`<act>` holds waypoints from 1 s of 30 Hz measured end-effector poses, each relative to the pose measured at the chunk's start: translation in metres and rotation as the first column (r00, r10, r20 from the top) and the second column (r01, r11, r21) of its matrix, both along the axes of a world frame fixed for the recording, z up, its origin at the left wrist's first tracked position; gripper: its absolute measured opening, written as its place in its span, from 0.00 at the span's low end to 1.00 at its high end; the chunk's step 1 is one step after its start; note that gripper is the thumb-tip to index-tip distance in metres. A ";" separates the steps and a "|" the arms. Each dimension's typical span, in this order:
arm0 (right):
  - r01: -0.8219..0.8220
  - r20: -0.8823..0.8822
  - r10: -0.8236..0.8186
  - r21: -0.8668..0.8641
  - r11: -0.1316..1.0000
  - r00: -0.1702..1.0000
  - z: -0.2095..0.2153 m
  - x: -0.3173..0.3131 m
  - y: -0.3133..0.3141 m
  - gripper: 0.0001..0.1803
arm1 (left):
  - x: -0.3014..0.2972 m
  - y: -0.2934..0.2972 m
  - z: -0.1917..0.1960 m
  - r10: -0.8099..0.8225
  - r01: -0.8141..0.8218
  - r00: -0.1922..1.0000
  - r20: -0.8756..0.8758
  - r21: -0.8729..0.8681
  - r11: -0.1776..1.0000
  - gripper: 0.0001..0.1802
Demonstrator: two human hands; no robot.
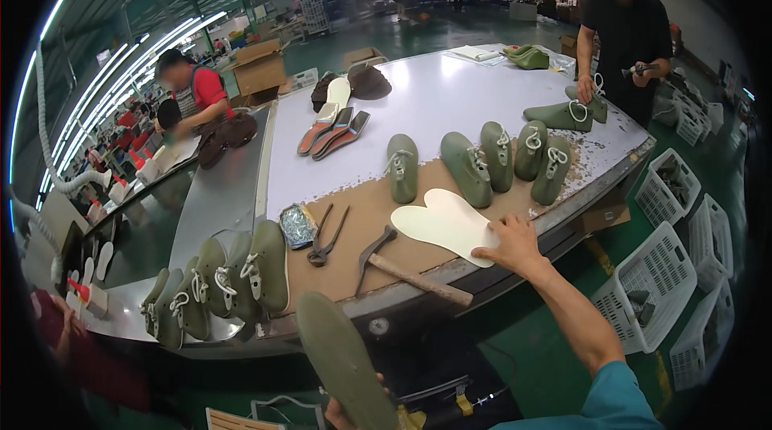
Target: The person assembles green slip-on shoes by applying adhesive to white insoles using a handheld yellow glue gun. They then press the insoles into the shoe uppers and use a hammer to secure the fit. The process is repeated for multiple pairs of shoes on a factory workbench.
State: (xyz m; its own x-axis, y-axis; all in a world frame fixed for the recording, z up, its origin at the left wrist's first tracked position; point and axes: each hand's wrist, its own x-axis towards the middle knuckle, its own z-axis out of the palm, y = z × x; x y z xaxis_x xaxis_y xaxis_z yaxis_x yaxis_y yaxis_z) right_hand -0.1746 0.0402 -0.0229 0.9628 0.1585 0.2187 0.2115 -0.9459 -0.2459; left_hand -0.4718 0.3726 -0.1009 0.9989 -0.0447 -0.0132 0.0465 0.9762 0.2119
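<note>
My left hand (338, 415) grips a green shoe last (342, 354) near the bottom of the view, its smooth flat sole facing up. Part of that hand is hidden behind the last. Over the table's front edge, my right hand (515, 243) has thumb and fingers on the near end of cream insoles (446, 221), which overlap in a V. Just left of them lie a hammer (418, 277) with a wooden handle and a pair of pincers (324, 243). Several green lasts with white cords (466, 169) stand beyond the insoles; more lasts (229, 281) stand at the left.
A clear-wrapped packet (298, 227) sits by the pincers. Brown shoe parts (370, 83) and red-brown soles (334, 133) lie farther back. At the right, a co-worker (623, 28) touches a last; another person (197, 96) works at left. White baskets (647, 289) stand on the floor.
</note>
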 end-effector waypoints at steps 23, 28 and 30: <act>-0.294 0.128 0.266 0.513 0.807 0.955 -0.011 0.056 -0.031 0.10 | -0.018 -0.024 -0.013 -0.002 0.002 1.000 0.001 0.039 0.999 0.51; -0.068 -0.277 0.522 0.834 0.547 0.807 0.036 -0.083 0.076 0.08 | -0.016 -0.031 0.013 0.130 -0.133 0.989 -0.073 -0.044 0.990 0.46; -0.078 -0.293 0.646 0.873 0.481 0.705 -0.002 -0.132 0.100 0.14 | -0.008 -0.037 0.007 0.221 -0.217 0.952 -0.210 0.043 0.975 0.43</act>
